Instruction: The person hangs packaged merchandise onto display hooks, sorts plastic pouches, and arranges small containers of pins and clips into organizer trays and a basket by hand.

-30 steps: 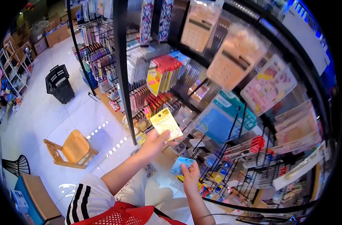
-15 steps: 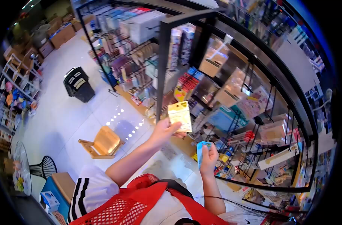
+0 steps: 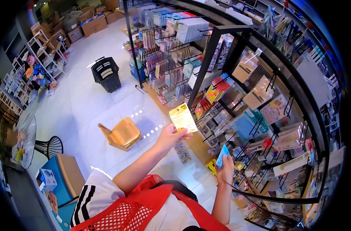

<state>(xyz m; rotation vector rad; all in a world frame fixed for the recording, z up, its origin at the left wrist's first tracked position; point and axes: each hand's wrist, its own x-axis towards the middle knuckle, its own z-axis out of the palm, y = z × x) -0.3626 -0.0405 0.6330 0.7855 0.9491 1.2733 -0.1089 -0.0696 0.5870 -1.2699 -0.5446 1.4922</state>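
The black-framed display rack [image 3: 204,65] fills the right side; many small goods on its lower hooks are indistinct. A wooden chair [image 3: 125,133] stands on the floor, left of the rack. The left hand [image 3: 170,138] pinches the yellow packet [image 3: 182,115], held above the floor; its print is illegible. The right hand [image 3: 225,172] grips the blue packet [image 3: 222,154], tilted and partly concealed by the fingers.

Yellow packet [image 3: 182,116]: small print unreadable; lower edge partly covered by left hand [image 3: 170,137].
Blue packet [image 3: 222,154]: steeply angled, print unreadable; lower end hidden in right hand [image 3: 226,170].
Rack [image 3: 205,64]: goods [image 3: 239,166] near lower edge too small to identify.
Red vest [image 3: 160,196]: cut off by bottom edge of view.
Black item [image 3: 194,228], same edge: likewise cut, unidentified.
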